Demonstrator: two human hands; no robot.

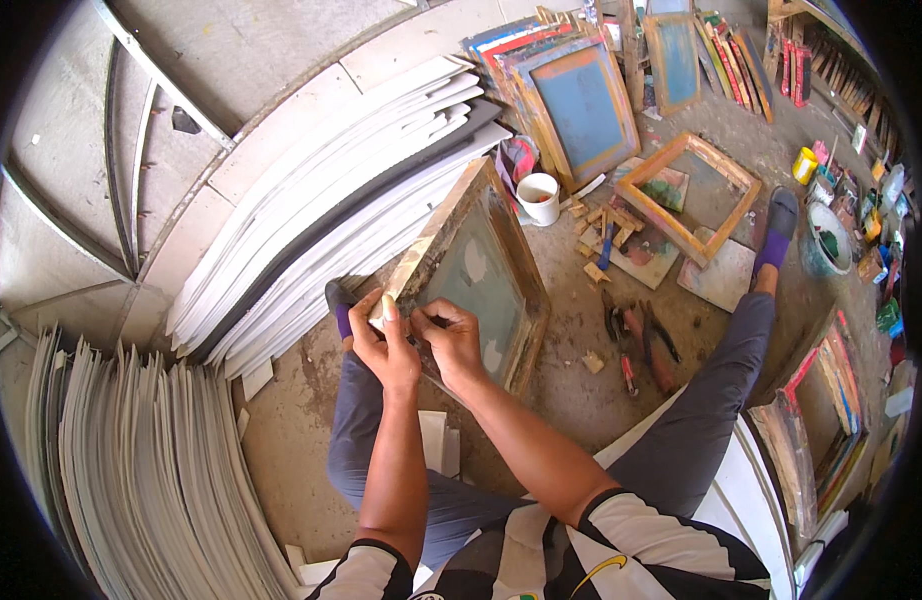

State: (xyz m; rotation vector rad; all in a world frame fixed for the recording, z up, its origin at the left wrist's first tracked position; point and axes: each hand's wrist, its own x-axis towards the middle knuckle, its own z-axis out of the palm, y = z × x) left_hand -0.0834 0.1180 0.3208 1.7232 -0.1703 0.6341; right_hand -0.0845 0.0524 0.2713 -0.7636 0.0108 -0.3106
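A wooden screen-printing frame (pixel 443 218) with greyish-green mesh (pixel 496 330) stands tilted between my legs. My left hand (pixel 389 352) closes on its near left side, thumb and fingers at the wooden edge. Beside it, my right hand (pixel 451 345) has its fingers curled in a pinch against the inner edge, where the mesh meets the wood. Whatever those fingertips hold is too small or hidden to make out. On the floor right of the frame lie pliers (pixel 661 332) and other hand tools. A hammer with a blue handle (pixel 606 240) rests among small wood blocks.
White sheets (pixel 321 190) are stacked at the left, with more standing sheets (pixel 151 450) nearer. A white cup (pixel 538 198) stands beyond the frame. Blue-mesh frames (pixel 581 110) lean at the back, an empty wooden frame (pixel 736 185) lies right, and paint containers (pixel 829 240) crowd the far right.
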